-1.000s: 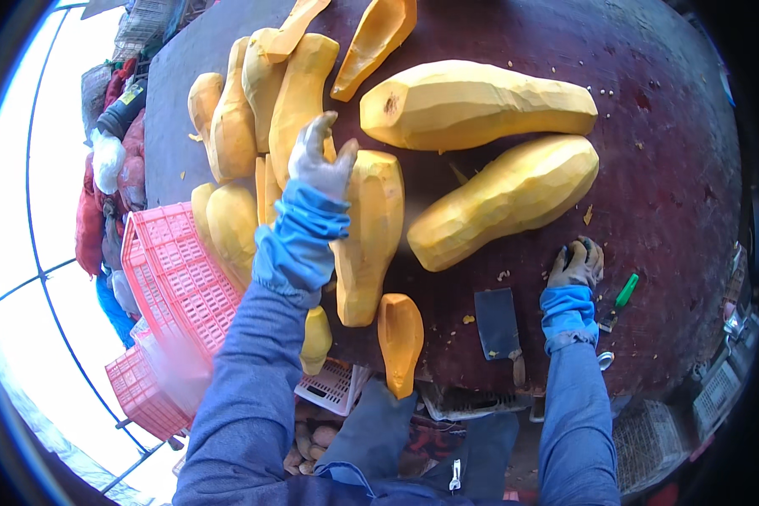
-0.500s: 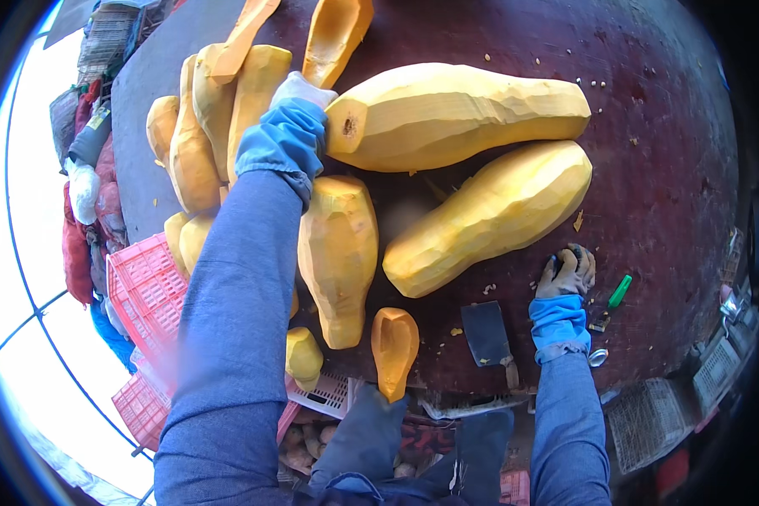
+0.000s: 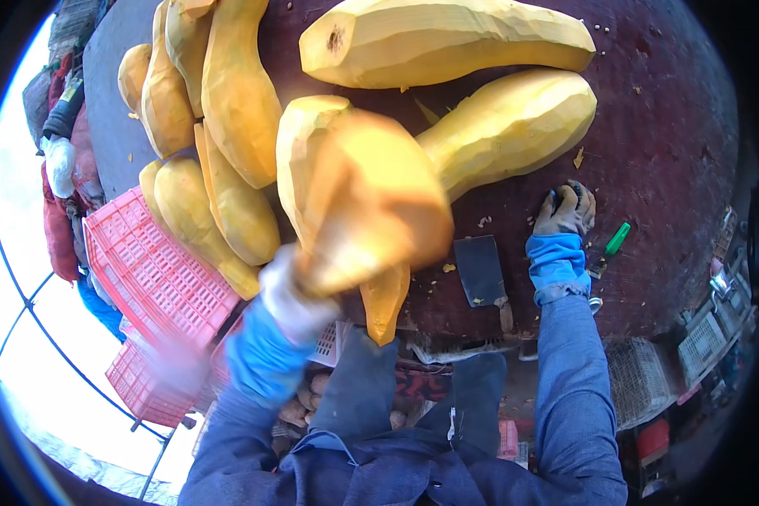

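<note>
My gloved left hand (image 3: 299,299), blurred by motion, grips an orange squash piece (image 3: 375,190) that swings in front of a peeled yellow squash (image 3: 299,160). Just below the raised piece another orange piece (image 3: 381,308) lies on the table edge. My gloved right hand (image 3: 565,211) rests on the dark red table (image 3: 658,143), fingers bent and apart with nothing visible in them. Beside it lie a green-handled tool (image 3: 616,240) and a dark flat blade (image 3: 478,270) with a short handle. Two long peeled squashes (image 3: 447,46) lie across the back and right.
More peeled squashes (image 3: 238,101) crowd the left of the table. Pink plastic crates (image 3: 152,261) stand at its left edge, with stuffed sacks (image 3: 59,236) behind. Wire and plastic crates (image 3: 641,384) sit below the right edge; round produce (image 3: 299,405) lies under the table.
My left hand has come back from among the squashes toward my body, now with an orange piece raised in it. My right hand still rests on the table. The view has shifted.
</note>
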`<state>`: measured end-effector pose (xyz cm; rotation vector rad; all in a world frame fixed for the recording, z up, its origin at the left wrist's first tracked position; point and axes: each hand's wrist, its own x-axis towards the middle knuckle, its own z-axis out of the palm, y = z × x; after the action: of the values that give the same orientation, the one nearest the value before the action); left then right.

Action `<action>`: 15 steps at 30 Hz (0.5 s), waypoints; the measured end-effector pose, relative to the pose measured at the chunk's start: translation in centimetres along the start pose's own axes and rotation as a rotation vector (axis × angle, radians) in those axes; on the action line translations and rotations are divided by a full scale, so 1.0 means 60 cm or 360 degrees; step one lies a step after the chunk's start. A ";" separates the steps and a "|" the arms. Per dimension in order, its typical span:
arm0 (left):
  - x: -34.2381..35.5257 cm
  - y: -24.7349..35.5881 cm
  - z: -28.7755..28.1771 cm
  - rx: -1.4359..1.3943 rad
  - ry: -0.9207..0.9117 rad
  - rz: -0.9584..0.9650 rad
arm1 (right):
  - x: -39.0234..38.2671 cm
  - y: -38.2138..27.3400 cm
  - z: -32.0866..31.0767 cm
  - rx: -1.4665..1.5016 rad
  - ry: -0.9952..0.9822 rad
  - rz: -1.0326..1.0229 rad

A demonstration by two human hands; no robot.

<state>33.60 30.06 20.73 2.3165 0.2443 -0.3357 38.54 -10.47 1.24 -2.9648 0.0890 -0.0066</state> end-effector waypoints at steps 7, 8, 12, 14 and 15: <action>-0.298 -0.042 0.276 -0.0671 -0.0416 -0.1083 | 0.001 -0.015 -0.009 -0.0046 0.0083 -0.0002; -0.313 -0.054 0.308 -0.0766 -0.0332 -0.1154 | 0.002 -0.016 -0.006 -0.0038 0.0108 -0.0004; -0.295 -0.060 0.304 0.0146 -0.0750 -0.0836 | 0.002 -0.008 0.006 -0.0005 0.0157 -0.0035; -0.263 -0.054 0.251 0.0053 -0.0493 -0.0515 | 0.002 -0.009 0.004 -0.0001 0.0186 -0.0069; -0.229 -0.048 0.214 -0.0282 -0.0266 -0.0446 | 0.002 -0.008 0.005 -0.0011 0.0188 -0.0057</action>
<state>17.65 21.74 14.47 2.0674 0.4968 -0.6190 38.68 -9.97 1.01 -2.9709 0.0512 -0.1868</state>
